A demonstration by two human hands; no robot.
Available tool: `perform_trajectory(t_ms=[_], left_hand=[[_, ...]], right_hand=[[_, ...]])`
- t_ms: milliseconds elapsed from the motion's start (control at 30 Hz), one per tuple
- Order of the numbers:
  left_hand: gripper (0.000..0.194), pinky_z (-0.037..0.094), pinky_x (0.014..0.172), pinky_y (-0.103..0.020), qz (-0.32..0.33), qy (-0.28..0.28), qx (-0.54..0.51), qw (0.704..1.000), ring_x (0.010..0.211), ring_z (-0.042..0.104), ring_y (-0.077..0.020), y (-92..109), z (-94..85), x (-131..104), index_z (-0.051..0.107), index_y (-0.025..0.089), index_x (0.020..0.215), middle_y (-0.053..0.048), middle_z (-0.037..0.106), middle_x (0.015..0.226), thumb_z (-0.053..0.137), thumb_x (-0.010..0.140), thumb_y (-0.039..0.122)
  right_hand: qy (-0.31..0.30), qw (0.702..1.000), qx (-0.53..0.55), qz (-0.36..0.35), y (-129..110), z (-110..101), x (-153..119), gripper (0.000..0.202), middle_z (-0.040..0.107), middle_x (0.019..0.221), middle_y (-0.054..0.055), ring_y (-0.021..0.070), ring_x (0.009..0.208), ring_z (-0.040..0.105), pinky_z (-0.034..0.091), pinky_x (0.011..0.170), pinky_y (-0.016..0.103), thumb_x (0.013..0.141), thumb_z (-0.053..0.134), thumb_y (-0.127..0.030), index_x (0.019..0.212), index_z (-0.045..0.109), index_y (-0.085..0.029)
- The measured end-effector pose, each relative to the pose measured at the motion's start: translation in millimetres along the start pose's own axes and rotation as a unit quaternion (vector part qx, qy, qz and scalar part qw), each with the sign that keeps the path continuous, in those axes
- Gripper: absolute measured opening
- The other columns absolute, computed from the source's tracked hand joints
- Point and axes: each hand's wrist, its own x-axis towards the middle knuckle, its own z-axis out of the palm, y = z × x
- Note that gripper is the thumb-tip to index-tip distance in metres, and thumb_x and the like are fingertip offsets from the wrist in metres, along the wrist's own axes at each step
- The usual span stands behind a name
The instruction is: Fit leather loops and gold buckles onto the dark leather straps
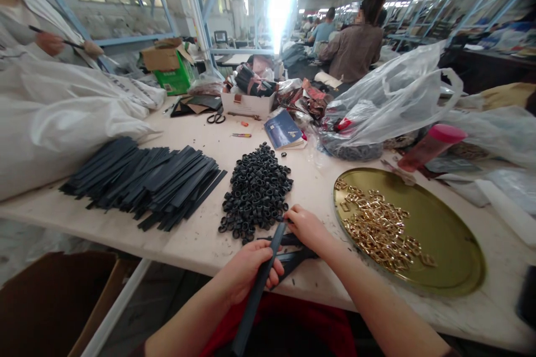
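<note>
My left hand is closed around a long flat black strap, which runs from my lap up over the table edge. At the strap's far end, the fingers of my right hand are pinched together. A small dark bit shows at those fingertips, too small to make out. Just beyond lies a heap of small black loops. More black straps rest on the table beneath my hands. To the right, a round gold tray carries many gold metal buckles.
Black strips are piled at the left beside a large white sack. Farther back are scissors, a blue booklet, a filled white box and a clear plastic bag. A pink-lidded bottle lies by the tray. Other people are nearby.
</note>
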Motion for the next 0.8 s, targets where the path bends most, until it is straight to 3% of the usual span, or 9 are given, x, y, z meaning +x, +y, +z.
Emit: perform_trajectory(t_ms=[100, 233, 400, 467, 567, 633, 800], left_hand=[[0.021, 0.034, 0.036, -0.014, 0.000, 0.003, -0.001, 1.000, 0.038, 0.048, -0.0055, 2.6, -0.6, -0.7, 0.048, 0.014, 0.090, 0.001, 0.060, 0.056, 0.045, 0.070, 0.021], [0.022, 0.035, 0.037, -0.014, 0.006, 0.000, 0.006, 1.000, 0.039, 0.049, -0.0062, 1.5, 0.2, -1.1, 0.048, 0.014, 0.090, 0.000, 0.061, 0.056, 0.044, 0.070, 0.021], [0.022, 0.037, 0.040, -0.015, 0.013, 0.009, 0.041, 0.999, 0.044, 0.053, -0.0069, 2.7, 8.1, 1.3, 0.049, 0.014, 0.089, -0.001, 0.061, 0.065, 0.043, 0.068, 0.017], [0.024, 0.038, 0.042, -0.015, 0.032, 0.019, 0.072, 0.997, 0.045, 0.053, -0.0062, 4.5, 11.6, 1.6, 0.049, 0.014, 0.089, 0.000, 0.060, 0.067, 0.040, 0.067, 0.013], [0.025, 0.037, 0.041, -0.016, 0.071, 0.034, 0.127, 0.989, 0.040, 0.047, -0.0049, 6.0, 14.1, 1.4, 0.049, 0.015, 0.090, 0.003, 0.055, 0.061, 0.036, 0.069, 0.011], [0.023, 0.034, 0.039, -0.015, 0.099, 0.044, 0.159, 0.981, 0.037, 0.042, -0.0045, 5.6, 13.6, 2.2, 0.049, 0.015, 0.090, 0.005, 0.052, 0.057, 0.035, 0.073, 0.014], [0.026, 0.033, 0.038, -0.017, 0.186, 0.073, 0.275, 0.940, 0.037, 0.042, -0.0067, 2.0, 7.9, 9.6, 0.053, 0.015, 0.087, 0.006, 0.048, 0.051, 0.036, 0.081, 0.033]], right_hand=[[0.008, 1.000, -0.004, 0.008, 5.4, 4.5, 4.6, 0.014, 0.057, 0.077, 0.006, 0.0159, 0.068, 0.052, 0.035, 0.064, 0.026, 0.075, 0.050, -0.011, 0.069, 0.061, -0.018], [0.032, 0.999, 0.028, 0.030, 3.6, -5.1, 0.8, 0.010, 0.058, 0.069, 0.003, 0.0158, 0.065, 0.052, 0.035, 0.061, 0.026, 0.076, 0.054, -0.022, 0.070, 0.060, -0.019], [0.055, 0.987, 0.131, 0.080, -10.7, -15.2, -15.2, 0.038, 0.055, 0.060, 0.000, 0.0113, 0.048, 0.047, 0.035, 0.047, 0.024, 0.086, 0.033, -0.042, 0.088, 0.060, -0.016], [0.043, 0.955, 0.266, 0.122, -17.6, -13.8, -23.3, 0.039, 0.056, 0.065, 0.000, 0.0089, 0.045, 0.045, 0.036, 0.043, 0.023, 0.085, 0.033, -0.044, 0.098, 0.058, -0.016], [0.021, 0.851, 0.490, 0.188, -24.9, -9.8, -34.1, 0.033, 0.058, 0.077, 0.001, 0.0090, 0.055, 0.052, 0.045, 0.054, 0.024, 0.076, 0.053, -0.040, 0.100, 0.058, -0.018], [0.022, 0.805, 0.555, 0.209, -26.9, -7.4, -39.2, 0.032, 0.060, 0.082, 0.002, 0.0099, 0.062, 0.056, 0.047, 0.063, 0.026, 0.072, 0.059, -0.036, 0.099, 0.059, -0.019], [0.039, 0.764, 0.612, 0.203, -29.1, -2.3, -46.1, 0.031, 0.061, 0.078, 0.000, 0.0081, 0.058, 0.055, 0.043, 0.056, 0.021, 0.070, 0.063, -0.037, 0.095, 0.060, -0.020]])
